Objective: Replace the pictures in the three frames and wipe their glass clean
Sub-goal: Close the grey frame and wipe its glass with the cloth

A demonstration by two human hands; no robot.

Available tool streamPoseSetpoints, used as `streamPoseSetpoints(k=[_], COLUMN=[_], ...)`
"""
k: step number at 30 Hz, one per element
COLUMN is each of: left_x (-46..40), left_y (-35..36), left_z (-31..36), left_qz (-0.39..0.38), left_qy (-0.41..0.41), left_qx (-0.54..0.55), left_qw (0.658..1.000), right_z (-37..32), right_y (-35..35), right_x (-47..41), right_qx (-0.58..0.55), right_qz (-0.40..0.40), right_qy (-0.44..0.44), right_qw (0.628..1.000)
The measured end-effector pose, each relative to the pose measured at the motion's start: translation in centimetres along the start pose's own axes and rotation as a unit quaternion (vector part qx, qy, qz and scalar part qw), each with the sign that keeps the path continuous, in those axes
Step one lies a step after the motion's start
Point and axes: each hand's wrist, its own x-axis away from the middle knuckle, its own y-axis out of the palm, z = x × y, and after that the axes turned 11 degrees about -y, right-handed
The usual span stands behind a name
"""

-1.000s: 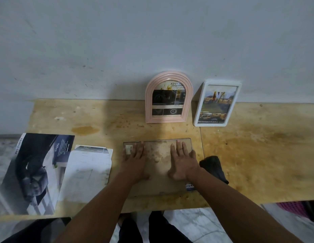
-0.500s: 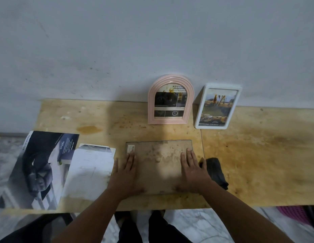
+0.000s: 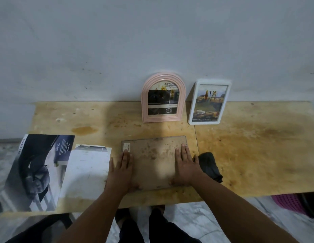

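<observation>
On the bench (image 3: 257, 146), at 6 o'clock from the pink frame (image 3: 163, 97), the face-down frame (image 3: 153, 162) is pressed flat by the left hand (image 3: 120, 172) and right hand (image 3: 186, 168), fingers straight and nearly together.

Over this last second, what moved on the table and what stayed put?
Both hands slid outward and back along the face-down frame: left hand to its left edge, right hand to its right. Both stay flat on it. Pink frame, white frame and dark cloth unchanged.
</observation>
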Motion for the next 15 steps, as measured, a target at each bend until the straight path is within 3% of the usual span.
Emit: streamPoseSetpoints(k=[3,7,12,15], left_x=[1.8,4.4,5.8,5.9], left_y=[-0.7,-1.1,-1.4,-0.9], left_z=[0.6,0.1,-0.6,-0.7], left_qz=[-0.047,-0.041,-0.06,-0.09], left_qy=[-0.058,-0.074,-0.118,-0.122], left_qx=[0.002,0.032,0.117,0.18], left_qw=[0.997,0.996,0.984,0.972], right_z=[-1.3,-2.6,-2.0,-2.1], right_y=[-0.8,0.3,3.2,4.0], right_x=[1.2,3.5,6.0,5.9], right_qx=[-0.004,-0.02,-0.073,-0.165], right_qz=[0.005,0.017,0.106,0.152], right_qy=[0.005,0.009,0.027,0.062], right_qw=[1.0,1.0,0.991,0.973])
